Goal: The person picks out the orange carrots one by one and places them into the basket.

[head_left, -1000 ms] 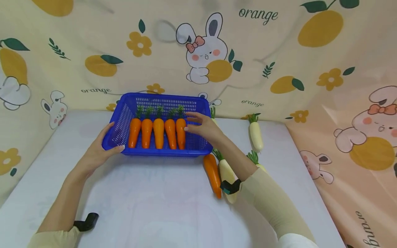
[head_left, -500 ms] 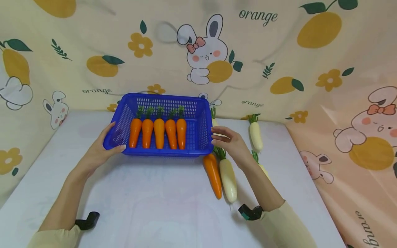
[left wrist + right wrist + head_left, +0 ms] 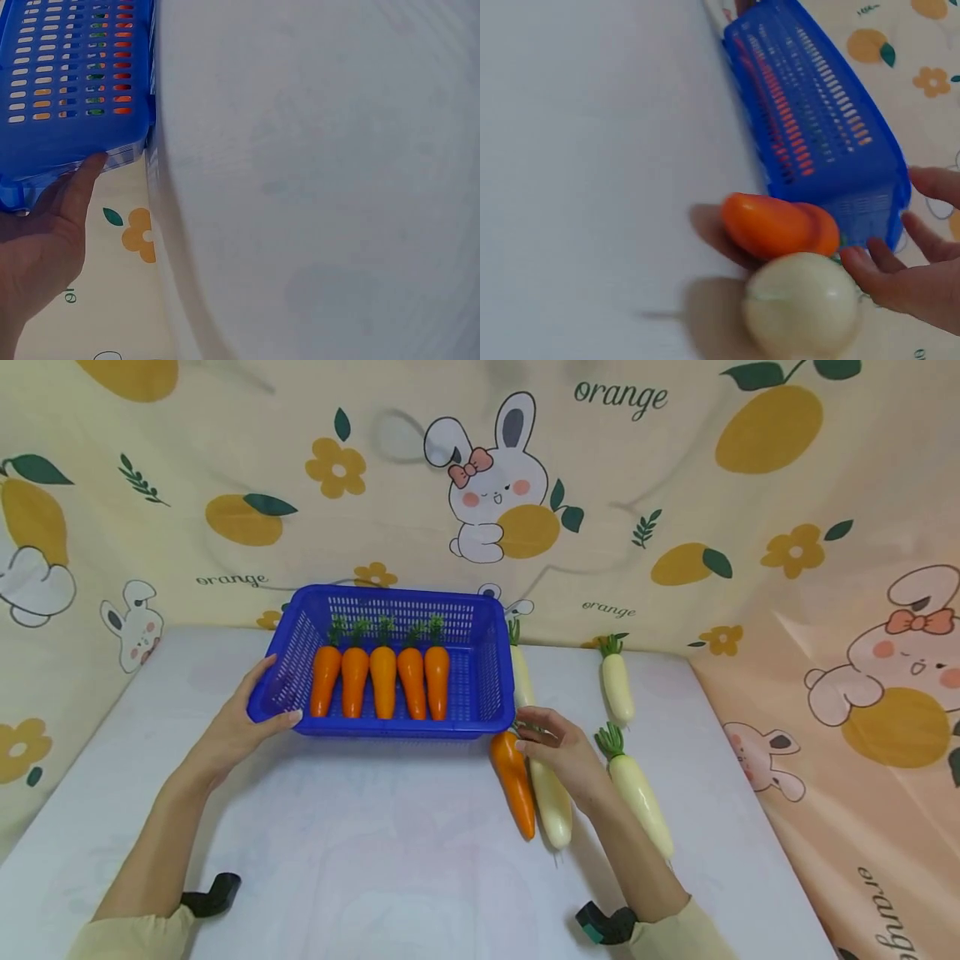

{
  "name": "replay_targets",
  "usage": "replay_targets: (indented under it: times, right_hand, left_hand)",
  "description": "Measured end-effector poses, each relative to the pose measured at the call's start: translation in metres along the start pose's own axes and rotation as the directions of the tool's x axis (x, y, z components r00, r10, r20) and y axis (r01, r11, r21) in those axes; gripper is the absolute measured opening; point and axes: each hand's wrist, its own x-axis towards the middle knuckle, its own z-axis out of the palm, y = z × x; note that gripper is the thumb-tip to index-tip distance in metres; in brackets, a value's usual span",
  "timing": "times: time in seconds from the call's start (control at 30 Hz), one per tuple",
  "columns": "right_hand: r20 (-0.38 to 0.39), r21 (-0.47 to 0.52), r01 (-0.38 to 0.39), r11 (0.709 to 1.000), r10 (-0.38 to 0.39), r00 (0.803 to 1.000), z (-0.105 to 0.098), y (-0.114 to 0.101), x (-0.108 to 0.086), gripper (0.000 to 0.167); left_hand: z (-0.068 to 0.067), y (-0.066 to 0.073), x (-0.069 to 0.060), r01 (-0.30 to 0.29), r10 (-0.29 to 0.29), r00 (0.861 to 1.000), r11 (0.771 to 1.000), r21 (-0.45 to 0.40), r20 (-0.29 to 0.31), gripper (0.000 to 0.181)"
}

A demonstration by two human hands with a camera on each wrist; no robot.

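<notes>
My left hand (image 3: 232, 732) holds the left front corner of a blue plastic basket (image 3: 405, 727), its thumb on the front rim. Inside, several orange carrots (image 3: 383, 683) with green tops lie side by side toward the left. At the basket's right front corner, my right hand (image 3: 562, 752) hovers with bent, spread fingers and nothing between them. Just under it lie a loose carrot (image 3: 514, 789) and a white radish (image 3: 553, 810), next to each other; their leafy tops are mostly hidden. The right wrist view shows the fingertips (image 3: 855, 262) close to the carrot's top end.
Two white radishes lie farther right, one at the back (image 3: 617, 687) and one nearer (image 3: 641, 802). Another radish (image 3: 521, 677) is partly hidden along the basket's right side. A white table surface (image 3: 375, 860) spreads in front, and a printed cloth (image 3: 405, 510) hangs behind.
From over the rightmost carrot in the basket, my right hand has moved right, out past the rim, then down toward the loose carrot. My left hand has stayed on the basket.
</notes>
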Motion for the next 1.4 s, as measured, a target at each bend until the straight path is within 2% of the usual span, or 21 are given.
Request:
replay_targets:
  times: [0.23, 0.43, 0.63, 0.83, 0.9, 0.93, 1.03, 1.2, 1.3, 1.4]
  right_hand:
    - [0.014, -0.028, -0.029, 0.999, 0.029, 0.999, 0.011, 0.015, -0.007, 0.063]
    - [0.010, -0.172, -0.038, 0.984, 0.040, 0.999, 0.019, 0.023, -0.006, 0.071]
    - [-0.061, -0.355, -0.059, 0.933, 0.040, 0.997, 0.023, 0.032, -0.001, 0.068]
    - [-0.008, -0.538, 0.028, 0.842, -0.039, 0.999, 0.018, 0.034, 0.009, 0.079]
    - [0.001, -0.560, 0.037, 0.827, -0.044, 0.999, 0.016, 0.034, 0.011, 0.079]
    - [0.006, -0.562, 0.038, 0.827, -0.042, 0.999, 0.015, 0.035, 0.011, 0.079]
    - [0.001, -0.526, 0.025, 0.850, -0.029, 1.000, 0.010, 0.036, 0.010, 0.078]
    - [-0.059, -0.461, -0.013, 0.887, -0.016, 0.998, 0.002, 0.037, 0.008, 0.074]
    - [-0.082, -0.445, -0.022, 0.895, -0.016, 0.997, 0.000, 0.032, 0.007, 0.075]
    - [-0.103, -0.398, -0.022, 0.917, -0.021, 0.994, -0.004, 0.024, 0.006, 0.076]
  left_hand:
    - [-0.001, 0.001, 0.001, -0.007, 0.007, 1.000, 1.000, -0.002, 0.003, 0.100]
    - [0.000, -0.001, 0.000, -0.003, 0.003, 1.000, 1.000, -0.009, 0.006, 0.100]
    - [0.000, -0.003, 0.000, 0.008, -0.008, 1.000, 1.000, -0.007, 0.003, 0.099]
    - [0.000, -0.003, 0.000, 0.005, -0.005, 1.000, 1.000, -0.009, 0.002, 0.098]
    - [0.000, -0.002, 0.000, -0.001, 0.001, 1.000, 1.000, -0.011, 0.003, 0.098]
    - [0.000, -0.003, 0.000, -0.004, 0.004, 1.000, 1.000, -0.013, 0.002, 0.098]
    - [0.001, -0.003, -0.001, -0.005, 0.005, 1.000, 1.000, -0.015, -0.003, 0.098]
    - [0.002, -0.005, 0.000, -0.011, 0.011, 1.000, 1.000, -0.028, -0.001, 0.098]
    - [0.001, -0.004, 0.000, -0.014, 0.014, 1.000, 1.000, -0.028, 0.002, 0.098]
    - [0.001, -0.001, 0.002, -0.017, 0.017, 1.000, 1.000, -0.018, 0.001, 0.098]
